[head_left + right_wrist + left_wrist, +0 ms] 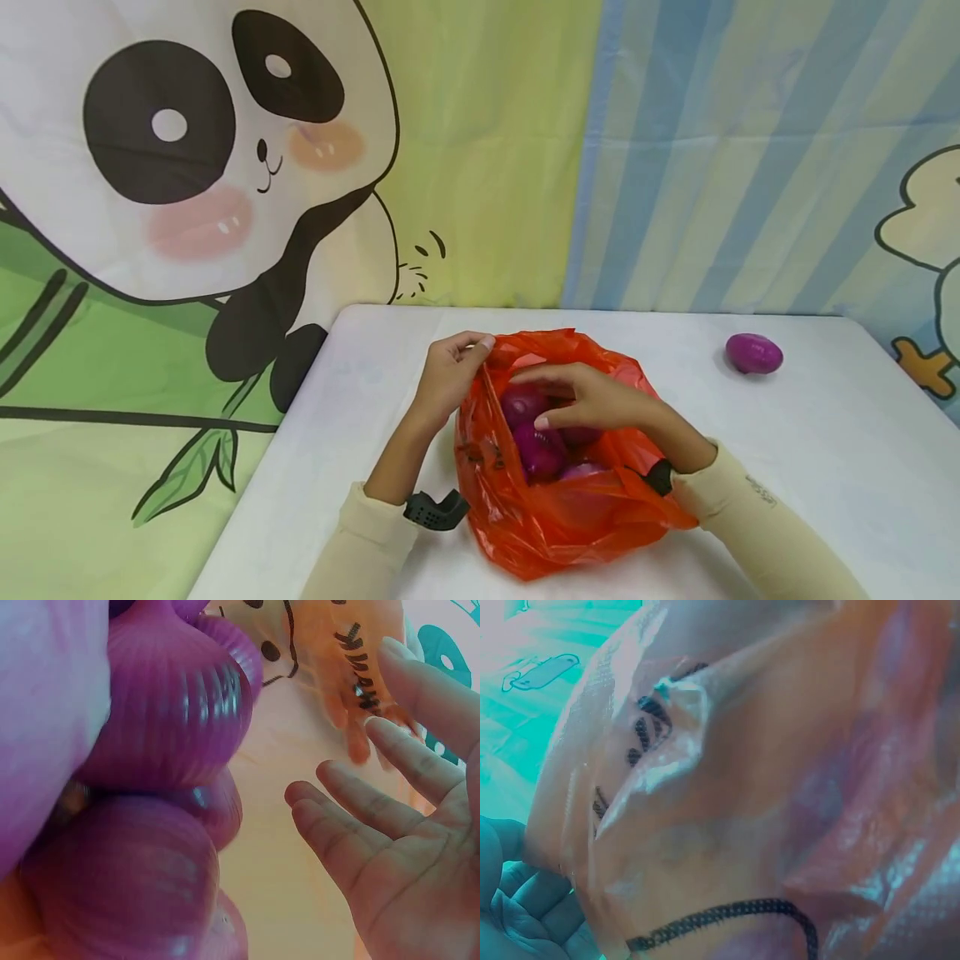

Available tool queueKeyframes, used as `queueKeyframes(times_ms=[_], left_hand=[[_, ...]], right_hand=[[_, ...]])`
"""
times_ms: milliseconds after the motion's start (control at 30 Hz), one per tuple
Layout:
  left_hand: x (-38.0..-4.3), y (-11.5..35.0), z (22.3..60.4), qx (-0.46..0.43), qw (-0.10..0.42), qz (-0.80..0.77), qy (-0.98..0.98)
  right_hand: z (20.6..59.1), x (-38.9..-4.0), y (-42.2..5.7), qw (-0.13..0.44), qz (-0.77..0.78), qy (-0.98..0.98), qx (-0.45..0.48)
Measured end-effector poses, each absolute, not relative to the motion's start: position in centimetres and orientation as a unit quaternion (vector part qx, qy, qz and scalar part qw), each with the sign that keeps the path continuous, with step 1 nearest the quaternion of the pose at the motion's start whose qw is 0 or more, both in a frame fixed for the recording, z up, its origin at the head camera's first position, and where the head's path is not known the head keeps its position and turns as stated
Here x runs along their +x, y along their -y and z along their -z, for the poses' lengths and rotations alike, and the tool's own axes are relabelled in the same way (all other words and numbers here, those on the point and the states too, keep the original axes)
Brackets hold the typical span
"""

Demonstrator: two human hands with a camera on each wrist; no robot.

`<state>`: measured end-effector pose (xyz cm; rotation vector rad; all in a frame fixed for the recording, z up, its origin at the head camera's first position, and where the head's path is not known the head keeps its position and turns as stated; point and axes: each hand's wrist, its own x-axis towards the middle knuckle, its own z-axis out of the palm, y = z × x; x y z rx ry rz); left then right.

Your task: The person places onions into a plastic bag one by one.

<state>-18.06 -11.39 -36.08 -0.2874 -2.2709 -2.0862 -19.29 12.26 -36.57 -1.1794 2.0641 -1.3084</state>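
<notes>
A red plastic bag [570, 521] stands with its mouth spread, and several purple onions [542, 452] lie inside. At the bag's left rim, my left hand [447, 375] pinches the plastic between thumb and fingers; in the left wrist view the printed film covers much of the picture. My right hand [603, 402] reaches into the mouth, over the onions. The right wrist view shows that hand's palm and spread fingers, with nothing in them, apart from a large glossy onion [169, 705].
Another purple onion [753, 354] lies alone on the white table [810, 467], toward the back right. Behind the table hangs a printed curtain [487, 150] with a panda and stripes. Black straps circle both wrists.
</notes>
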Motion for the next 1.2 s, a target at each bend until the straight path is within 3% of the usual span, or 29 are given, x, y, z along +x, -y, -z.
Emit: queueKeyframes(times_ms=[167,833,1200], left_hand=[[-17.7,11.4,34.9,-0.089,0.013,0.665,0.741],[-18.6,11.7,36.5,-0.089,0.033,0.676,0.730],[-18.6,11.8,36.6,-0.083,0.026,0.678,0.730]], right_hand=[[36.2,-19.3,-13.3,0.193,0.463,-0.756,-0.420],[35.5,-18.8,-16.0,0.156,0.495,-0.757,-0.396],[34.8,-18.3,-18.0,0.110,0.470,-0.752,-0.449]])
